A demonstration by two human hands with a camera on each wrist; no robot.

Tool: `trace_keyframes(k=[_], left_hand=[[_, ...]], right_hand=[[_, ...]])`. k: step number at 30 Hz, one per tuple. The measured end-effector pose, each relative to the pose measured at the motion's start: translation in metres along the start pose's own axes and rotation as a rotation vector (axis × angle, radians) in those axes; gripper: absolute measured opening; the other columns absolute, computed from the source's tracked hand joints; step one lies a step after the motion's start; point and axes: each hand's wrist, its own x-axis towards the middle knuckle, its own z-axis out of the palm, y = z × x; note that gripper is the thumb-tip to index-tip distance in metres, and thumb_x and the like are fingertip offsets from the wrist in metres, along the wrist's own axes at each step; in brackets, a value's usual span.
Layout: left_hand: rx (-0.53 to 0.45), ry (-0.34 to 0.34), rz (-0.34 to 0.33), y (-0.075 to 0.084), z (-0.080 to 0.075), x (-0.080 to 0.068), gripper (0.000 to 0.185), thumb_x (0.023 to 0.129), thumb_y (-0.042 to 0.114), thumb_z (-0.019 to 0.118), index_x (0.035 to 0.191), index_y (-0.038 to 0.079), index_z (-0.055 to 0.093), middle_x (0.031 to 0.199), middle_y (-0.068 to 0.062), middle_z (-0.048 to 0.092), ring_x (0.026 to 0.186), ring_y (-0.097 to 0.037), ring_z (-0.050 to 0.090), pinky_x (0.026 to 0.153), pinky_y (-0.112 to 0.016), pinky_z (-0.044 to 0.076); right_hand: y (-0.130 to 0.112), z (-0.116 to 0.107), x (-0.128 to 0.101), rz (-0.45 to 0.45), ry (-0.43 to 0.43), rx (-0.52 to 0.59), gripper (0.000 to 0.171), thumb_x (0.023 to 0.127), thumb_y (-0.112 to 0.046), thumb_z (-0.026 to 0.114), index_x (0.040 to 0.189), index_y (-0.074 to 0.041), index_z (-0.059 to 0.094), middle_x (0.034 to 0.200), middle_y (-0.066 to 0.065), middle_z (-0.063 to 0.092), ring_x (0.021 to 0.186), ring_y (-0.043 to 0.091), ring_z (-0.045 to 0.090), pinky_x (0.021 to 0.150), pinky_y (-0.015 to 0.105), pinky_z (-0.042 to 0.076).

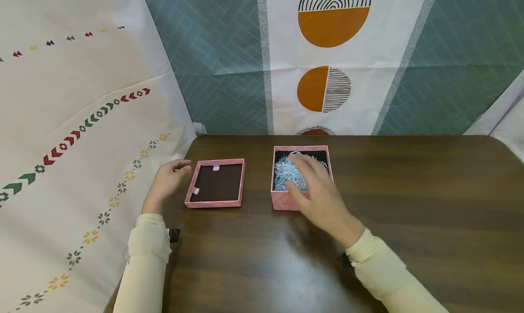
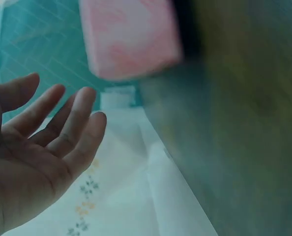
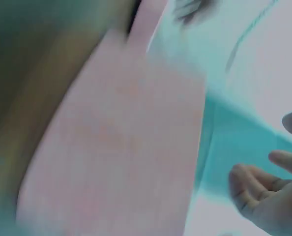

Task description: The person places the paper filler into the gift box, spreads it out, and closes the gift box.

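A pink box (image 1: 285, 201) with a dark inside stands near the far edge of the table, filled with light blue paper shreds (image 1: 288, 173). My right hand (image 1: 321, 199) hovers over its front right part, fingers spread and loosely bent, holding nothing; it hides part of the box. To the left lies the pink box lid (image 1: 214, 204), dark inside facing up, with small pale tabs at its edges. Beside the lid's left side my left hand (image 1: 167, 183) is raised, fingers loosely curled around nothing. In the left wrist view that hand (image 2: 52, 142) is clear of the pink lid (image 2: 133, 39).
The dark brown wooden table (image 1: 254, 258) reaches to a teal and white patterned cloth (image 1: 229, 76) at the back. A white cloth with printed flowers (image 1: 102, 122) hangs along the left side.
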Motion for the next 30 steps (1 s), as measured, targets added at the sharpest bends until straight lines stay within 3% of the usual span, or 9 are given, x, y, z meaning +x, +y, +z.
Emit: trace_keyframes(k=[3, 7, 10, 13, 16, 19, 23, 30], left_hand=[[0.095, -0.036, -0.009, -0.009, 0.0, -0.005, 0.04, 0.099, 0.026, 0.05, 0.126, -0.003, 0.056, 0.123, -0.022, 0.057, 0.115, -0.036, 0.05, 0.096, -0.05, 0.037], [0.141, -0.098, -0.033, -0.017, 0.0, -0.011, 0.044, 0.099, 0.028, 0.049, 0.128, -0.005, 0.053, 0.119, -0.024, 0.059, 0.11, -0.036, 0.055, 0.093, -0.05, 0.039], [0.131, -0.154, -0.064, -0.018, 0.001, -0.014, 0.047, 0.1, 0.026, 0.047, 0.131, -0.008, 0.048, 0.117, -0.025, 0.059, 0.104, -0.036, 0.058, 0.089, -0.048, 0.043], [0.088, -0.23, -0.1, -0.016, 0.007, -0.015, 0.051, 0.101, 0.026, 0.046, 0.135, -0.011, 0.04, 0.122, -0.028, 0.054, 0.102, -0.035, 0.058, 0.084, -0.045, 0.048], [0.013, -0.311, -0.126, -0.012, 0.017, -0.013, 0.056, 0.1, 0.028, 0.046, 0.137, -0.013, 0.035, 0.123, -0.029, 0.053, 0.102, -0.035, 0.058, 0.081, -0.043, 0.05], [-0.006, -0.35, -0.12, -0.009, 0.024, -0.01, 0.058, 0.099, 0.03, 0.049, 0.136, -0.013, 0.038, 0.117, -0.025, 0.058, 0.101, -0.032, 0.058, 0.086, -0.043, 0.047], [0.03, -0.328, -0.102, -0.009, 0.024, -0.008, 0.055, 0.098, 0.032, 0.051, 0.133, -0.01, 0.045, 0.108, -0.019, 0.062, 0.097, -0.029, 0.058, 0.088, -0.043, 0.044], [-0.033, -0.263, -0.058, -0.008, 0.012, -0.008, 0.058, 0.099, 0.029, 0.051, 0.134, -0.015, 0.037, 0.118, -0.028, 0.055, 0.101, -0.035, 0.058, 0.088, -0.045, 0.045]], right_hand=[[-0.027, 0.042, 0.006, -0.032, -0.017, 0.169, 0.047, 0.092, -0.021, 0.061, 0.137, -0.013, 0.049, 0.13, 0.001, 0.052, 0.114, 0.015, 0.05, 0.09, 0.037, 0.044], [-0.045, 0.101, 0.016, 0.127, -0.128, 0.364, 0.051, 0.094, -0.028, 0.056, 0.143, -0.021, 0.042, 0.137, -0.002, 0.046, 0.119, 0.016, 0.046, 0.091, 0.041, 0.044], [-0.044, 0.137, 0.027, 0.303, -0.199, 0.362, 0.067, 0.094, -0.041, 0.052, 0.151, -0.021, 0.023, 0.154, 0.005, 0.02, 0.139, 0.026, 0.021, 0.104, 0.056, 0.025], [-0.037, 0.161, 0.038, 0.466, -0.242, 0.364, 0.083, 0.092, -0.05, 0.051, 0.154, -0.017, 0.005, 0.157, 0.013, -0.005, 0.141, 0.033, -0.001, 0.103, 0.063, 0.016], [-0.028, 0.174, 0.046, 0.578, -0.256, 0.432, 0.09, 0.091, -0.049, 0.054, 0.153, -0.014, -0.003, 0.154, 0.02, -0.014, 0.14, 0.037, -0.007, 0.104, 0.062, 0.016], [-0.023, 0.179, 0.05, 0.627, -0.262, 0.497, 0.09, 0.091, -0.041, 0.057, 0.152, -0.014, -0.004, 0.153, 0.022, -0.013, 0.139, 0.039, -0.005, 0.105, 0.06, 0.016], [-0.023, 0.18, 0.055, 0.638, -0.268, 0.518, 0.09, 0.09, -0.034, 0.06, 0.153, -0.016, -0.002, 0.155, 0.02, -0.008, 0.139, 0.04, 0.004, 0.105, 0.06, 0.016], [-0.026, 0.175, 0.066, 0.596, -0.219, 0.518, 0.087, 0.088, -0.027, 0.062, 0.154, -0.022, 0.004, 0.157, 0.011, 0.004, 0.14, 0.034, 0.009, 0.105, 0.059, 0.017]])
